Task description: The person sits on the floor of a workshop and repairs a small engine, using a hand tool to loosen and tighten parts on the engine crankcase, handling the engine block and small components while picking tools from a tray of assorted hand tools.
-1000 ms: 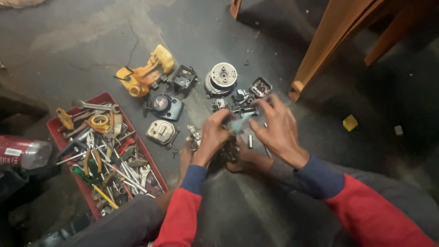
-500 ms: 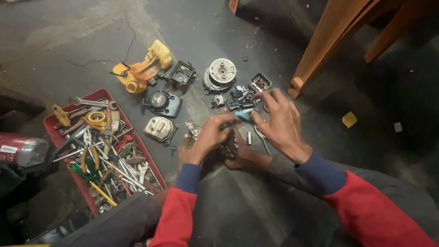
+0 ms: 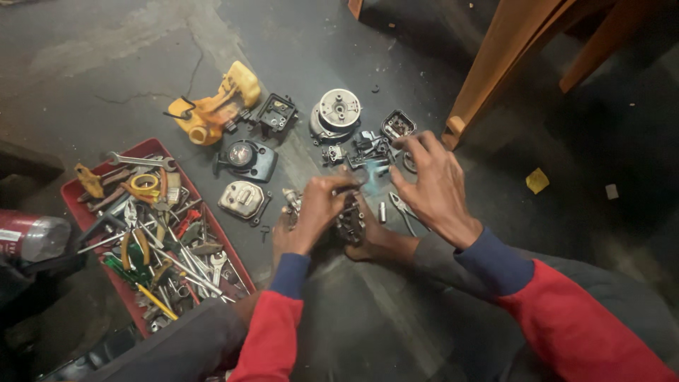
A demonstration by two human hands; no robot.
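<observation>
Left hand (image 3: pixel 315 212) now clamping the engine block (image 3: pixel 350 221), fingers curled on top. Right hand (image 3: pixel 431 187) lifting off, fingers spread, holding nothing, hovering near small parts (image 3: pixel 364 150).

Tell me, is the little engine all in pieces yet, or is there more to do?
Mostly apart: the yellow plastic housing, round silver metal flywheel and grey metal cover already lie loose on the floor. In hand: the left hand grips the dark metal engine block, the right hand hovering beside it. That block is what remains.
</observation>
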